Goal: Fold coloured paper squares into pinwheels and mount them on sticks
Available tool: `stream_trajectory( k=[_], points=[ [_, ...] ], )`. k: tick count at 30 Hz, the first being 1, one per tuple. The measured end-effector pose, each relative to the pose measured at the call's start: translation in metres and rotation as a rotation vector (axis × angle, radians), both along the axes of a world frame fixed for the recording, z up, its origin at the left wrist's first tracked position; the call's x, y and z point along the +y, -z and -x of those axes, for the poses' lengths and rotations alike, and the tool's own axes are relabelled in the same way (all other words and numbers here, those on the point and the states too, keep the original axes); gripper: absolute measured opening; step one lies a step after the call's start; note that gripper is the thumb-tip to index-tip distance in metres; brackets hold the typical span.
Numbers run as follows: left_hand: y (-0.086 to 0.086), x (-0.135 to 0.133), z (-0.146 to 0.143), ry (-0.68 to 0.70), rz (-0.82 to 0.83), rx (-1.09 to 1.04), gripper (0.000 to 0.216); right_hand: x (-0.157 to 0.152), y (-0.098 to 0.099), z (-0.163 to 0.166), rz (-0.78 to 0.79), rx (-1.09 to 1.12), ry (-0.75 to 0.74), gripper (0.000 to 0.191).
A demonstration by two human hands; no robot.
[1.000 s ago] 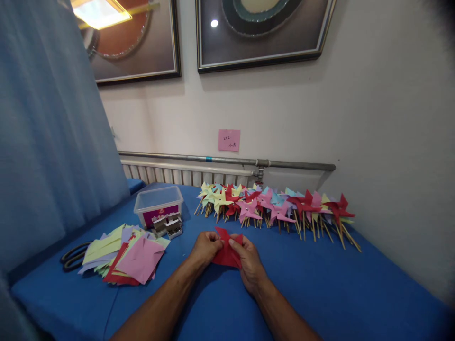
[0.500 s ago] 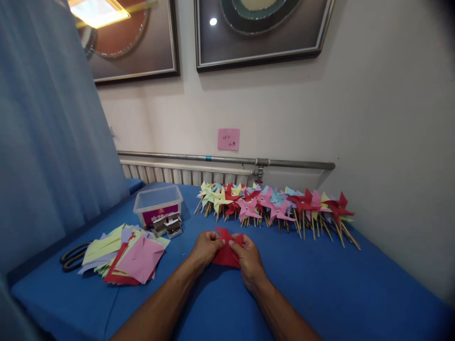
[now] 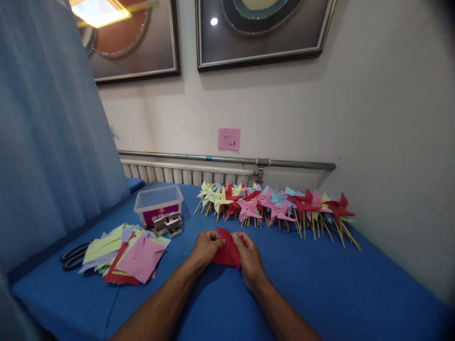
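Observation:
A sheet of red paper (image 3: 227, 252) is between my two hands, low over the blue table cover. Its upper corner sticks up in a point, and parts of it are hidden by my fingers. My left hand (image 3: 206, 247) pinches the left side between thumb and fingers. On the right side, my right hand (image 3: 250, 258) is closed on the paper's edge, thumb on top. Beyond my hands lie many finished paper pinwheels (image 3: 249, 208) on wooden sticks, in red, pink, yellow, blue and purple.
To the left lies a pile of coloured paper squares (image 3: 140, 260), with black-handled scissors (image 3: 74, 255) partly under it. Behind stand a clear plastic tub (image 3: 158, 201) and small open boxes (image 3: 174, 226) of metal pieces. A blue curtain (image 3: 53, 118) hangs at far left.
My right thumb has drawn back toward the right edge of the red paper, and the right side of the sheet looks less folded. My left hand stays in place.

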State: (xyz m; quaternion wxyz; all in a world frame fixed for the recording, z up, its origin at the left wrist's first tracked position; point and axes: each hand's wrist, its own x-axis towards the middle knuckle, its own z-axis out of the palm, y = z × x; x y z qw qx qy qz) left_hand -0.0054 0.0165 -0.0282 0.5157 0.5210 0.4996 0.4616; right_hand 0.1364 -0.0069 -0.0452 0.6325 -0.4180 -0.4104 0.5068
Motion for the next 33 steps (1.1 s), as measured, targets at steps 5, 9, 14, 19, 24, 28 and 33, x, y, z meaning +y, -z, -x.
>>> stream_trajectory(
  k=[5,9,14,19,24,28,33],
  points=[
    [0.0021,-0.0001,0.0001,0.017,-0.018,0.015,0.025,0.0002,-0.0001,-0.0007,0.013,0.022,-0.001,0.045],
    [0.0013,-0.0012,-0.0002,0.01,-0.013,0.017,0.024,-0.0004,-0.002,-0.001,0.02,0.027,-0.008,0.044],
    [0.0,-0.0023,-0.0001,0.021,-0.013,0.002,0.025,0.0003,-0.0046,-0.0021,0.034,0.016,-0.007,0.044],
    [-0.0005,-0.0023,0.0008,0.036,-0.011,-0.008,0.029,0.0046,-0.0035,-0.0046,0.037,-0.023,0.006,0.043],
    [-0.0004,-0.0023,0.0007,0.037,-0.012,-0.027,0.03,0.0057,-0.0034,-0.0071,0.026,-0.082,0.02,0.041],
    [0.0005,-0.0016,0.0006,0.038,-0.008,-0.041,0.03,0.0043,-0.0042,-0.0071,0.025,-0.122,0.015,0.035],
    [0.0014,-0.001,0.0005,0.037,0.01,-0.041,0.034,0.0039,-0.0049,-0.007,0.012,-0.147,0.047,0.03]
  ],
)
